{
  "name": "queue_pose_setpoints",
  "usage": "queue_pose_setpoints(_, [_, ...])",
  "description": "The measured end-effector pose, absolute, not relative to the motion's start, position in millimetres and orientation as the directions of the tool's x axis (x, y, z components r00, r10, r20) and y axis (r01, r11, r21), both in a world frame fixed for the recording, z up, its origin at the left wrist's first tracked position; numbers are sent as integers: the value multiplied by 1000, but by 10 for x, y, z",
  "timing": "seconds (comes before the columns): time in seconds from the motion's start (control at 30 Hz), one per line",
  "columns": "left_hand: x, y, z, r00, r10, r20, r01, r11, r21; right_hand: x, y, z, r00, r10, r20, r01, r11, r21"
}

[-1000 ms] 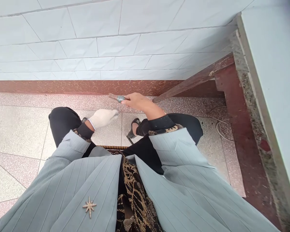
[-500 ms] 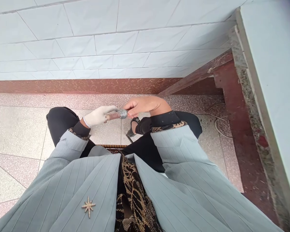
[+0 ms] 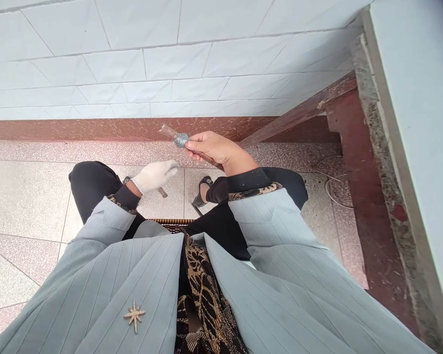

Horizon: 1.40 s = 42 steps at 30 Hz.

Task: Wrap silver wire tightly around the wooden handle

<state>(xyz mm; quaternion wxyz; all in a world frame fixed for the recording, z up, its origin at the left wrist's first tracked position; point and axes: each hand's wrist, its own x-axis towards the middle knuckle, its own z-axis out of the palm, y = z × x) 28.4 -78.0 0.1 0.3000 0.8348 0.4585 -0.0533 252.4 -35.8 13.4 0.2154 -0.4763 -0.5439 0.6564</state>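
Bare fingers of my right hand (image 3: 214, 147) pinch a stick wound with grey wire (image 3: 181, 140). Its pale, partly see-through-looking end (image 3: 167, 130) points up and left beyond the winding, and a brown length runs back under my palm. My left hand (image 3: 157, 175), in a white knit glove, is lower and to the left, apart from the winding. Its fingers are curled closed. A small brown piece (image 3: 163, 192) shows just below the glove; whether it belongs to something in that hand I cannot tell.
A white tiled wall (image 3: 184, 64) with a red-brown skirting (image 3: 96, 129) stands ahead. At the right is a red-brown wooden frame (image 3: 362, 196), with a pale cable (image 3: 330, 189) on the floor beside it. A woven seat edge (image 3: 170, 222) shows between my legs.
My hands have separated. My right hand has lifted the wire-wound stick up and away, tilting it; my gloved left hand no longer touches the winding.
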Motion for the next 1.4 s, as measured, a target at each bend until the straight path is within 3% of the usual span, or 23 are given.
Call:
queue_pose_setpoints(0.13, [332, -802, 5, 539, 723, -433, 842, -480, 246, 2479, -303, 77, -388, 792, -472, 578, -190, -794])
queue_pose_setpoints(0.23, [371, -834, -1, 555, 690, -465, 821, -545, 171, 2369, -297, 8, -357, 795, -491, 827, 24, -562])
queue_pose_setpoints(0.3, [385, -849, -7, 577, 661, -480, 795, -590, 144, 2275, -329, -50, -372, 761, -531, 892, 134, -432])
queue_pose_setpoints(0.37, [377, -850, -16, 618, 608, -497, 748, -649, 137, 2196, -385, -103, -391, 655, -646, 905, 148, -398])
queue_pose_setpoints(0.5, [291, -798, -41, 708, 532, -464, 664, -725, 182, 2209, -468, -104, -443, 343, -828, 889, 50, -455])
queue_pose_setpoints(0.57, [239, -755, -42, 708, 569, -418, 691, -682, 242, 2322, -451, -32, -568, 215, -794, 811, -17, -585])
queue_pose_setpoints(0.63, [207, -716, -27, 678, 642, -359, 735, -577, 356, 2472, -407, 66, -755, 181, -630, 618, -126, -776])
queue_pose_setpoints(0.67, [202, -702, -16, 657, 679, -326, 746, -525, 410, 2542, -386, 114, -802, 232, -550, 522, -174, -835])
queue_pose_setpoints(0.7, [203, -693, -4, 635, 713, -298, 751, -480, 453, 2601, -370, 155, -800, 384, -461, 409, -213, -887])
queue_pose_setpoints(0.8, [236, -697, 16, 587, 766, -263, 760, -409, 505, 2678, -358, 208, -601, 736, -312, 185, -251, -950])
queue_pose_setpoints(0.87, [267, -718, 7, 579, 755, -308, 775, -392, 495, 2656, -356, 183, -480, 825, -297, 153, -255, -955])
queue_pose_setpoints(0.93, [296, -746, -10, 586, 721, -369, 794, -420, 439, 2606, -337, 126, -407, 857, -317, 218, -246, -945])
queue_pose_setpoints(1.0, [321, -773, -19, 608, 677, -414, 791, -479, 380, 2546, -300, 62, -322, 879, -352, 399, -212, -892])
queue_pose_setpoints(1.13, [338, -793, 23, 627, 659, -416, 779, -550, 303, 2430, -235, -27, -237, 880, -412, 847, -21, -531])
queue_pose_setpoints(1.23, [295, -760, 73, 604, 699, -382, 797, -525, 299, 2386, -238, -44, -319, 815, -484, 925, 155, -348])
queue_pose_setpoints(1.33, [208, -706, 78, 600, 733, -320, 795, -500, 345, 2395, -274, -34, -398, 742, -539, 909, 237, -344])
queue_pose_setpoints(1.4, [151, -672, 53, 597, 752, -280, 787, -480, 389, 2410, -308, -17, -481, 674, -561, 865, 260, -430])
